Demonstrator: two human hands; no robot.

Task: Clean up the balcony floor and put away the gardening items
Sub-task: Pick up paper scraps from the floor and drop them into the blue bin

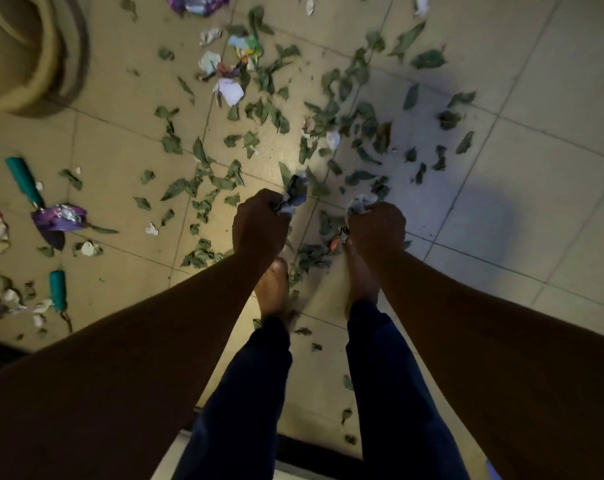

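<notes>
Both hands, left (260, 220) and right (376, 225), grip crumpled litter (leaves (203, 157) strewn just beyond).

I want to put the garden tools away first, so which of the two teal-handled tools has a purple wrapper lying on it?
The upper teal-handled tool at the far left: a crumpled purple wrapper covers its blade. The lower teal-handled tool has only pale paper scraps beside it.

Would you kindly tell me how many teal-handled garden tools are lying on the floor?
2, both at the left: a trowel partly under a purple wrapper, and a second tool nearer the person. Litter may hide others.
</notes>
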